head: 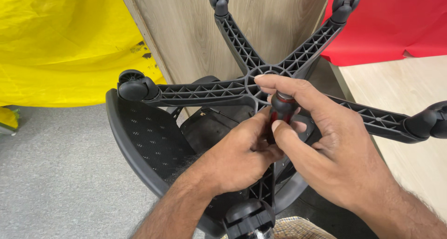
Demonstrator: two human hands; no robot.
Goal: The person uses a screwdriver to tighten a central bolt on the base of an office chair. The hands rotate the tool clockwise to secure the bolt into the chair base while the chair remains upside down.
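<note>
Chair: a black office chair lies tipped over on the floor, its star base point(260, 80) turned up toward the camera, which judging by the pose gives the hands access to the underside
Base: five moulded plastic arms with triangular ribbing in open webs, each ending in a glossy twin-wheel caster point(133, 87)
Seat: the seat underside point(149, 141) is a curved dark shell, matt, dotted with small perforations, with a smooth thicker rim
Tool: a screwdriver handle point(281, 109), black with red bands and a rounded top, stands just below the hub of the base, shaft pointing down into the mechanism and hidden by the fingers
Left hand: the left hand point(237, 157) has its grip pressed around the lower part of the tool, seemingly to steady the tip; what the tip meets cannot be told
Right hand: the right hand point(321, 150) pinches the handle's top between thumb and forefinger, the other fingers curled behind, a hold that suits twisting
Floor: grey short-pile carpet point(60, 174), slightly fuzzy
Backdrop: a pale wood-grain panel point(186, 29) stands behind the base, flanked by a crinkled yellow sheet point(56, 43) and a smooth red sheet point(396, 20)
Side: a light wooden worktop point(400, 85) lies to the right
</note>
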